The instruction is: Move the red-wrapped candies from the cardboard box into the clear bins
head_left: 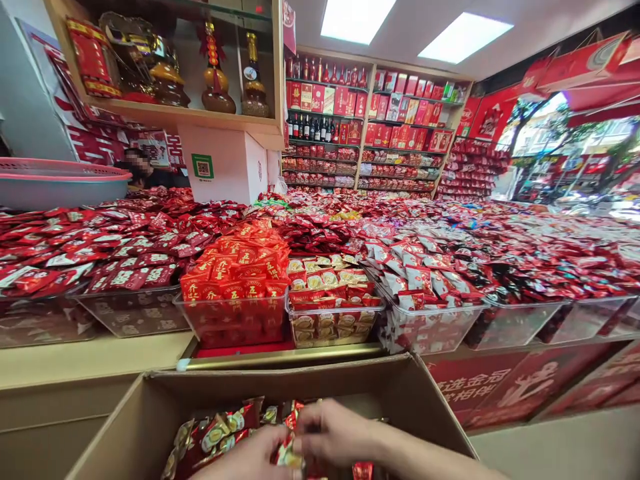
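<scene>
An open cardboard box (pixel 280 381) stands before me, holding small red-and-gold wrapped snack packets (pixel 216 433). Both my hands reach down into it, close together. My left hand (pixel 257 455) has its fingers closed at a red-and-gold packet (pixel 289 456) between the hands. Coming in from the right, my right hand (pixel 333 432) curls its fingers over packets beside the left fingertips; a red wrapper (pixel 293 417) shows at its knuckles. The fingers are slightly blurred and partly hide what they grip. Another red packet (pixel 363 471) lies below the right wrist.
Clear plastic bins stand in a row beyond the box. One (pixel 334 327) holds similar gold-and-red packets, another (pixel 235 319) bright red ones. A gold-coloured rail (pixel 290 357) runs along the counter edge. A wooden cabinet (pixel 165 113) overhangs at the left; a person sits behind.
</scene>
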### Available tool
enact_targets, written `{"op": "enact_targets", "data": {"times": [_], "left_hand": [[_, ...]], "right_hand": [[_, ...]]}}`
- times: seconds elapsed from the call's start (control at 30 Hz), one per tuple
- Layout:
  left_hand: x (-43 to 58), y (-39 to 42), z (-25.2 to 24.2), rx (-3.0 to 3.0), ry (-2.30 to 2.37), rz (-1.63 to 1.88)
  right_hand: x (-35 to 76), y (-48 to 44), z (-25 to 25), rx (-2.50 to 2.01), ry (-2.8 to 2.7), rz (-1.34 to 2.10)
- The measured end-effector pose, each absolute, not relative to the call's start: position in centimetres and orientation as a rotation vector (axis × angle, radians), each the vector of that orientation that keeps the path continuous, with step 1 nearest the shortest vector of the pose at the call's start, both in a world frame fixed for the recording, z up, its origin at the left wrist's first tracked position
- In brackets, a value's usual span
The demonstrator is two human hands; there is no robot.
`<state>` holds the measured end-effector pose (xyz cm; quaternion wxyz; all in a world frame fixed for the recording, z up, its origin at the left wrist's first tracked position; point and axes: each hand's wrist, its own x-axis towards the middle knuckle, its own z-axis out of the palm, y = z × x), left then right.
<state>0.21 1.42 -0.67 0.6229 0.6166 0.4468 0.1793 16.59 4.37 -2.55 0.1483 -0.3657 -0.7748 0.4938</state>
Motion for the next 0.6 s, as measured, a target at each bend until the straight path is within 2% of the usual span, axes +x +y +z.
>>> {"op": "enact_targets", "data": {"times": [0.13, 0.33, 0.6], "left_hand": [[0.6, 1.8, 0.8, 1.235, 0.970, 0.529], [0.8, 1.4, 2.7, 1.010, 0.828, 0.572], [1.3, 1.0, 1.8, 0.917, 0.836, 0.682]], "right_hand": [[17.4, 5.1, -0.7, -0.940, -1.885, 1.547], [17.4, 4.8, -0.6, -0.871, -1.608, 1.712], [17.2, 4.9, 0.0, -0.904, -1.415, 1.778]]}}
